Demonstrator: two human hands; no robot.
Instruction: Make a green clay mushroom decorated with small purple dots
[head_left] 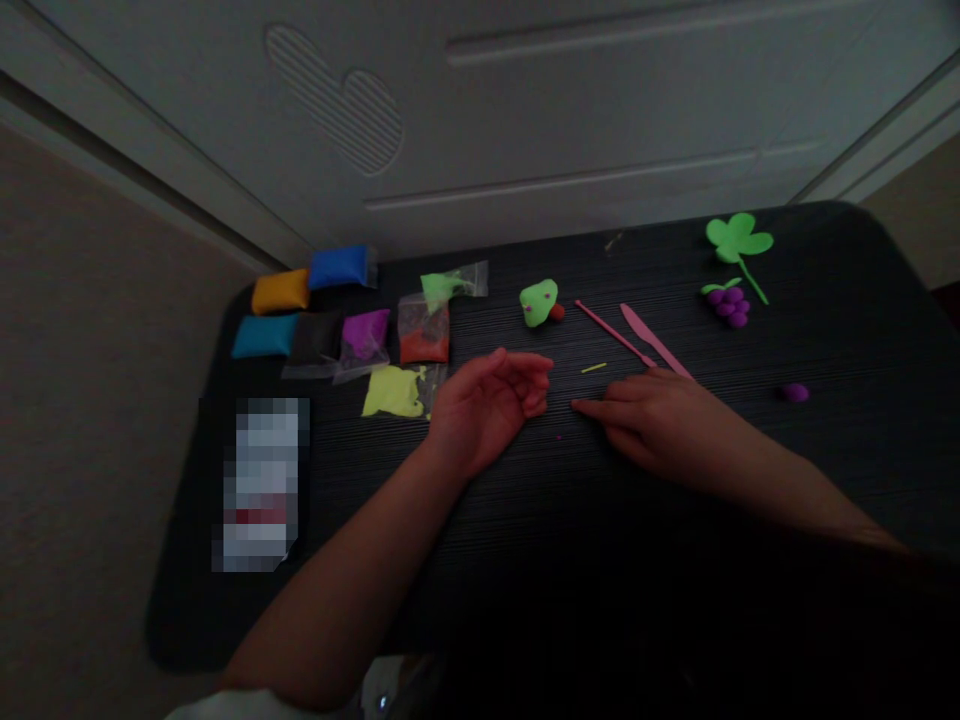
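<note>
My left hand (489, 412) rests on its side on the dark table (480, 540), palm showing and fingers loosely bent, with nothing visible in it. My right hand (649, 415) is palm down, its index finger stretched out with the tip at the tabletop and the other fingers curled under. A thin yellow clay strip (594, 368) lies just beyond that fingertip. Nearer me is a tiny purple speck (558, 437). Behind the hands sits a green clay mushroom cap with a red stem (540, 302). A pink stick tool (611, 330) and a pink plastic knife (651, 338) lie beside my right hand.
Several bags of coloured clay, such as a yellow one (394, 391) and a blue one (339, 267), lie at the left, with a blurred white packet (262, 485) nearer me. At the right are a green clay clover (739, 240), purple clay grapes (729, 305) and a purple lump (795, 393).
</note>
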